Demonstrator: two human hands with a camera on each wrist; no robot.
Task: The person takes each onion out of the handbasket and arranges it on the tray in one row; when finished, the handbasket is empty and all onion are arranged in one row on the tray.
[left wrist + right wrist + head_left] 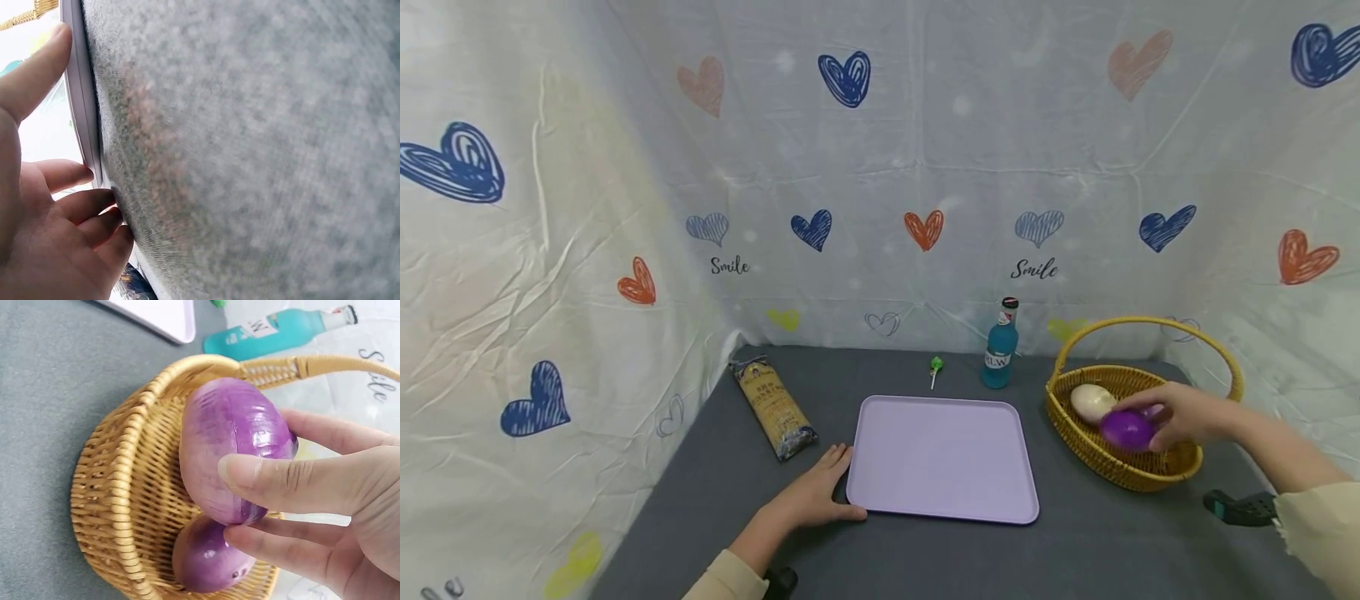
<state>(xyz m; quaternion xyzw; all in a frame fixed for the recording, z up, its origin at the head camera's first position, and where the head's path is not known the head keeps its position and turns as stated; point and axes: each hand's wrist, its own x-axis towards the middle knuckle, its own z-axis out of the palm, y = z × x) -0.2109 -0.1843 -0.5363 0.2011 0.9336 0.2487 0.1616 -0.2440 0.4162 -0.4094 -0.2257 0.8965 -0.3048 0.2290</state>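
My right hand (1183,414) pinches a purple onion (231,444) between thumb and fingers, over the wicker basket (134,456). In the right wrist view, another purple round vegetable (211,555) lies in the basket beneath those fingers. A whitish round vegetable (1092,402) shows beside the held onion in the head view. My left hand (811,494) rests at the left side of the lilac tray (943,458), its fingers extended. The thumb is at the near left corner, touching the rim (78,81) in the left wrist view.
Behind the tray lie a green lollipop (936,367) and, upright to its right, a blue bottle (1000,346). A yellow food packet (772,406) lies at the back left. The basket's tall handle (1142,319) arches over it. A heart-patterned curtain closes off the grey table's back.
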